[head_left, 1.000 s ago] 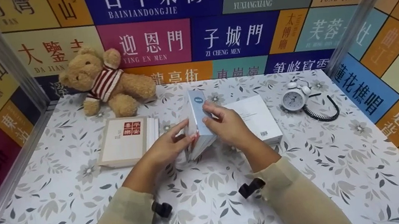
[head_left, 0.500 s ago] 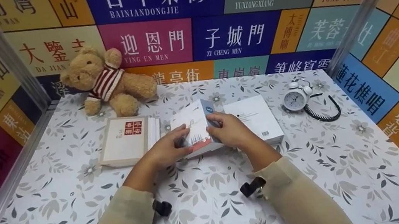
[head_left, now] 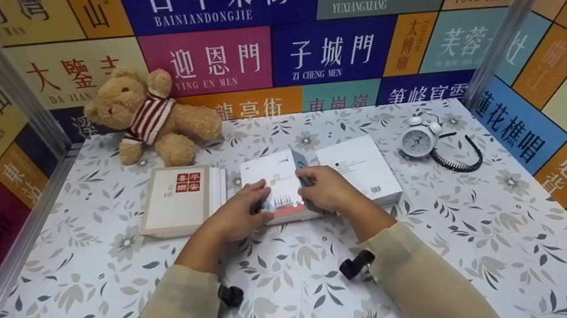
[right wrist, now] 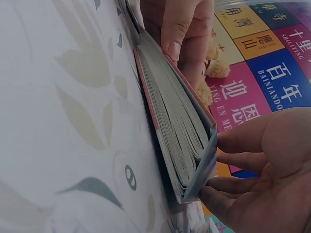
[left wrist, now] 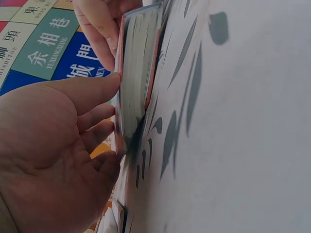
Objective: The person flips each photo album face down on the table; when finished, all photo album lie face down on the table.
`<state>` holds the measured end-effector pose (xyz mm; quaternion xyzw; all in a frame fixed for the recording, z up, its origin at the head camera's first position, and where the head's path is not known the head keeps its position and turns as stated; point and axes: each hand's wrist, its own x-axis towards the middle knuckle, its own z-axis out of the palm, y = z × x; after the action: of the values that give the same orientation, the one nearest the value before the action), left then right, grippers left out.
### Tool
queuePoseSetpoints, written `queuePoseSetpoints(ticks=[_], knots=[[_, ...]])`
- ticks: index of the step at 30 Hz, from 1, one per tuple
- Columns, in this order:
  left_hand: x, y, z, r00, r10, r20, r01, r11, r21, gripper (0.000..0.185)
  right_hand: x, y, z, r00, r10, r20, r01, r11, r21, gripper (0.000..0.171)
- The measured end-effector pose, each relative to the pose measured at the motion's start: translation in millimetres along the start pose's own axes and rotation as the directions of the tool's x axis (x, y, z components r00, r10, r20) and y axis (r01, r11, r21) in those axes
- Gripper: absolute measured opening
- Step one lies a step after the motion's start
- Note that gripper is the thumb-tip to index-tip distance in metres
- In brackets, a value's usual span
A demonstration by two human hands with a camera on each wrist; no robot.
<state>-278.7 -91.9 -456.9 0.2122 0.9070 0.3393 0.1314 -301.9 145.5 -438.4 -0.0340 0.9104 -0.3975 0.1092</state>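
Observation:
A thick hardcover book, with a white cover, a red and blue picture and a blue spine, lies almost flat in the middle of the table. My left hand holds its left side, thumb and fingers bent onto the cover's edge. On the other side my right hand grips the spine with thumb and fingertips. The right wrist view shows the page block between the covers, with the right fingers at the spine. In the left wrist view the left thumb touches the cover beside the pages.
Left of the book is a beige book with red squares, beside more white volumes. At right lies a white book. Farther right are a white alarm clock and a black headband. A teddy bear leans against the back wall.
The book stood on edge, spine toward the right hand, one second ago. Both hands have turned it down so its front cover faces up, and it has come lower to the table.

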Motion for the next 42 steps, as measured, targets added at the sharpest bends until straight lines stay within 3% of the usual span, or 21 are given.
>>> queuePoseSetpoints(ticks=[19, 23, 27, 32, 36, 39, 42], knots=[[-0.4, 0.7, 0.4, 0.999, 0.036, -0.022, -0.036, 0.999, -0.033, 0.062, 3.3, -2.0, 3.2, 0.999, 0.023, -0.034, -0.024, 0.999, -0.031, 0.052], [-3.9, 0.1, -4.2, 0.999, 0.019, -0.042, -0.024, 0.993, -0.113, 0.063, -0.2, -6.3, 6.0, 0.998, -0.009, -0.064, 0.012, 0.999, 0.040, 0.050], [-8.8, -3.1, -13.6, 0.993, -0.025, -0.114, 0.001, 0.977, -0.213, 0.062, -6.5, -19.1, 12.0, 0.991, -0.084, -0.100, 0.101, 0.979, 0.178, 0.045], [-22.6, -13.0, -32.6, 0.962, -0.099, -0.254, 0.013, 0.946, -0.323, 0.061, -11.4, -42.1, 27.2, 0.979, -0.198, -0.053, 0.205, 0.937, 0.284, 0.045], [-37.8, -31.2, -49.6, 0.928, -0.097, -0.361, -0.048, 0.927, -0.373, 0.062, -7.7, -58.8, 46.1, 0.976, -0.219, 0.005, 0.203, 0.914, 0.351, 0.047], [-51.4, -48.5, -61.8, 0.907, -0.106, -0.407, -0.066, 0.920, -0.387, 0.064, -1.8, -69.8, 61.8, 0.972, -0.235, 0.011, 0.210, 0.890, 0.404, 0.046], [-67.0, -64.1, -72.0, 0.889, -0.148, -0.433, -0.032, 0.923, -0.383, 0.065, 4.4, -80.8, 77.6, 0.968, -0.252, 0.004, 0.225, 0.870, 0.439, 0.045]])
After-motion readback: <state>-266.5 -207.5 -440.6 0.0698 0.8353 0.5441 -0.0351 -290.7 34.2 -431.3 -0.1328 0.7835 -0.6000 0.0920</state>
